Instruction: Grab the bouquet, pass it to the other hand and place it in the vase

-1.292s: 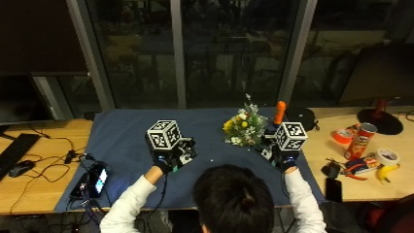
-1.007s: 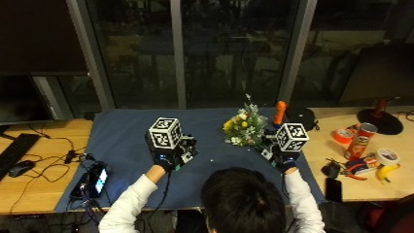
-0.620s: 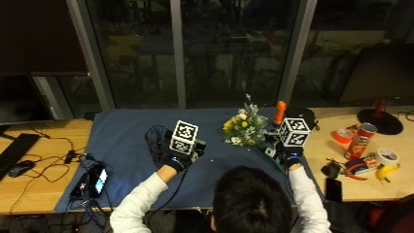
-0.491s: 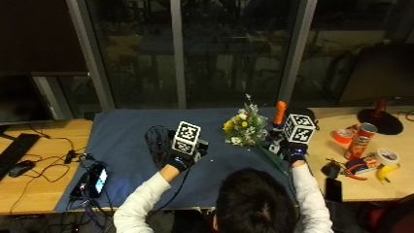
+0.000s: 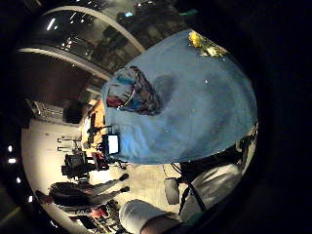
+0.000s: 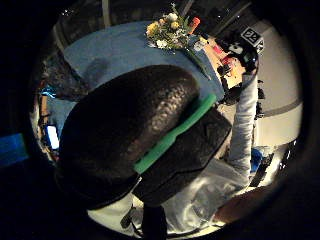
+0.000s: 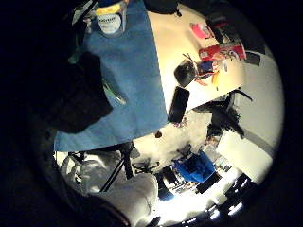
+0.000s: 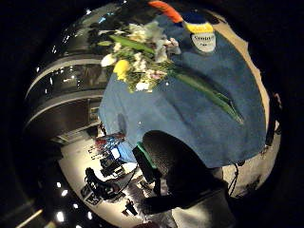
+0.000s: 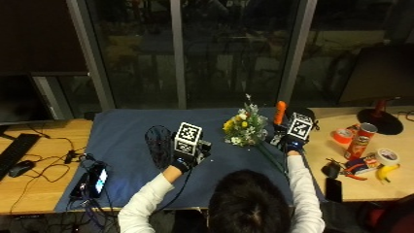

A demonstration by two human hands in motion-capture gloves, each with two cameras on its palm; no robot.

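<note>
The bouquet (image 9: pixel 244 127) of yellow and white flowers lies on the blue cloth (image 9: pixel 123 136), its green stems running toward the cloth's near right part. My right hand (image 9: pixel 289 144) hovers just right of the stems and holds nothing; in its thumb side view the bouquet (image 8: pixel 137 52) lies flat, apart from the glove. The see-through vase (image 9: pixel 158 141) is on the cloth left of centre. My left hand (image 9: pixel 180 164) is beside the vase (image 5: pixel 131 90), on its right, with fingers loosely curled and holding nothing.
An orange object (image 9: pixel 279 111) stands behind the bouquet, and a small labelled jar (image 8: pixel 204 35) sits near my right hand. A crisp can (image 9: pixel 359 141), tape rolls, a banana (image 9: pixel 386 171) and a phone (image 9: pixel 331 189) lie right of the cloth. Another phone (image 9: pixel 98 178) and cables lie left.
My left hand has moved right across the cloth, to just beside the vase. My right hand has shifted slightly farther away and rightward. The bouquet has not moved.
</note>
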